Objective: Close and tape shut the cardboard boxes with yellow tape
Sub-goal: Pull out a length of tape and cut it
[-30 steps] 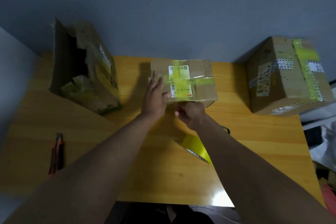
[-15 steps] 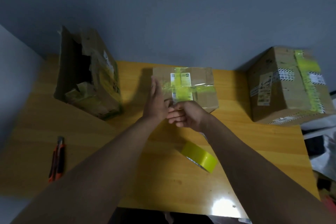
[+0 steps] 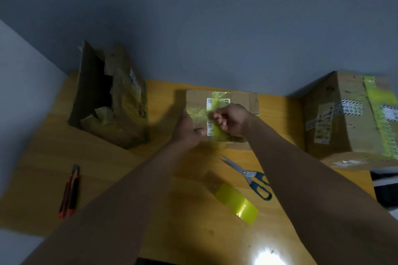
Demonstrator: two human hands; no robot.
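Since the nearest thing sets the order, the lines run from the table's front edge back to the wall.

Tape roll: the yellow tape roll (image 3: 237, 204) lies on its side on the wooden table (image 3: 107, 178), nearest the viewer and free of both hands. It looks light and rigid, with a glossy, slick outer face, so I judge it is best taken by hooking fingers through the core.

Scissors: the blue-handled scissors (image 3: 247, 175) lie just beyond the roll, blades parted and pointing toward the small box.

Cutter: an orange utility knife (image 3: 70, 192) lies well apart at the left.

Left hand: the left hand (image 3: 188, 130) rests on the near left part of the small box, fingers fairly straight, thumb out, bracing and gripping nothing.

Right hand: the right hand (image 3: 231, 119) hovers over the box top with its fingers curled; whether it pinches a tape end or only rubs the strip down I cannot tell, as the frame is blurred.

Small box: the small cardboard box (image 3: 243, 101) sits mid-table, flaps down, crossed by yellow tape over a white label. It seems light, with thin panels likely to dent; steady it at its edges.

Open box: the torn box (image 3: 120, 101), far left, stands open and untaped; its soft, ragged flaps will probably need holding flat.

Large box: the big box (image 3: 344, 118), far right, already carries yellow tape.
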